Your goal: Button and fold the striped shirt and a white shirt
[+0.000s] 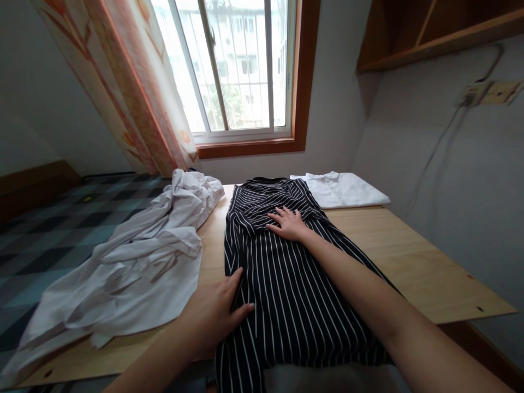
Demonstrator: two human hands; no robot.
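Note:
A black garment with thin white stripes (286, 284) lies spread lengthwise down the middle of a light wooden table (409, 256). My right hand (289, 222) rests flat on its upper part, fingers spread, just below a folded-over section. My left hand (216, 316) lies open at the garment's near left edge, thumb on the striped cloth and palm partly on the table. Neither hand grips anything.
A crumpled white garment (135, 262) sprawls over the table's left side and hangs off the edge. A folded white shirt (344, 188) lies at the far right corner. Beyond are a window (233, 65), a patterned curtain (135, 93) and a wall shelf (429, 33).

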